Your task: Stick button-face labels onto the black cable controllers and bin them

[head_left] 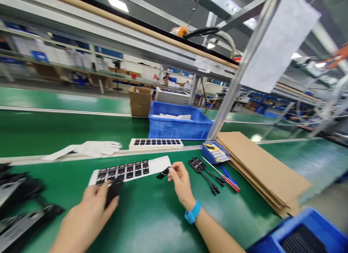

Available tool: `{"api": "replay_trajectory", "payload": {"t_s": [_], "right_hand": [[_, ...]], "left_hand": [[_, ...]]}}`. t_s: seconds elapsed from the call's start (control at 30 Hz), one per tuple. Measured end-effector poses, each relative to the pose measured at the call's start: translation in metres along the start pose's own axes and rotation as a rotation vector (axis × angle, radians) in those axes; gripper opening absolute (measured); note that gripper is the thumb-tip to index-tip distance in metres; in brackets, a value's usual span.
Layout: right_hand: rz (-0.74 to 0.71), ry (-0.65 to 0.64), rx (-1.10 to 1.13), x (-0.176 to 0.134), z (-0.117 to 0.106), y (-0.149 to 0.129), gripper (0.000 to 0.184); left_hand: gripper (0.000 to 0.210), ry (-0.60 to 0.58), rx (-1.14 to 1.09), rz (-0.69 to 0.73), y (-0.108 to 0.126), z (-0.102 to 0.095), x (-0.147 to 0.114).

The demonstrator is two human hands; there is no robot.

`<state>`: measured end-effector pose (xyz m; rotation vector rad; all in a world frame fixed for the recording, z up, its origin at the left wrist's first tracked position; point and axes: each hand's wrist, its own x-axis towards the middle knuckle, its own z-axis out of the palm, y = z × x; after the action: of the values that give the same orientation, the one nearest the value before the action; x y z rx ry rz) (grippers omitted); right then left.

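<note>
Black label [163, 173], pinched at one end by the right hand's grip [181, 181], points its long axis leftward, toward but apart from the dark device [115, 189] the left hand's grip [91, 207] closes around; the label sheet [159, 165] lies just beyond.

Single view from a head-worn camera, facing forward and down across a green bench [146, 224]. The left hand [91, 209] and right hand [181, 182] appear close, low in frame; a blue bin [179, 129] stands farther off, with a ceiling light [116, 3] at the top.
</note>
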<state>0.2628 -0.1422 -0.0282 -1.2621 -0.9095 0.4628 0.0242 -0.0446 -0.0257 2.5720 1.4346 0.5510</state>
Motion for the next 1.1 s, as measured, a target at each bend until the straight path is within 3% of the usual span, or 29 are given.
{"api": "replay_trajectory", "payload": {"t_s": [0.07, 0.17, 0.23, 0.3, 0.6, 1.1], "right_hand": [[0.029, -0.042, 0.047, -0.006, 0.001, -0.004, 0.017], [0.077, -0.118, 0.064, -0.014, 0.001, -0.007, 0.015], [0.104, -0.160, 0.027, -0.017, 0.002, -0.007, 0.017], [0.120, -0.189, -0.017, -0.020, 0.005, -0.006, 0.019], [0.162, -0.192, -0.136, -0.028, 0.014, -0.007, 0.026], [0.186, -0.226, -0.164, -0.033, 0.016, -0.008, 0.025]], "left_hand": [[0.045, -0.093, -0.286, -0.037, 0.021, -0.001, -0.003], [0.046, -0.383, -0.972, -0.190, 0.046, 0.010, -0.008], [0.045, -0.465, -1.291, -0.264, 0.055, 0.019, -0.011], [0.044, -0.519, -1.462, -0.306, 0.061, 0.024, -0.015], [0.051, -0.702, -1.685, -0.333, 0.073, 0.020, -0.024], [0.050, -0.776, -1.708, -0.327, 0.072, 0.020, -0.026]]}}
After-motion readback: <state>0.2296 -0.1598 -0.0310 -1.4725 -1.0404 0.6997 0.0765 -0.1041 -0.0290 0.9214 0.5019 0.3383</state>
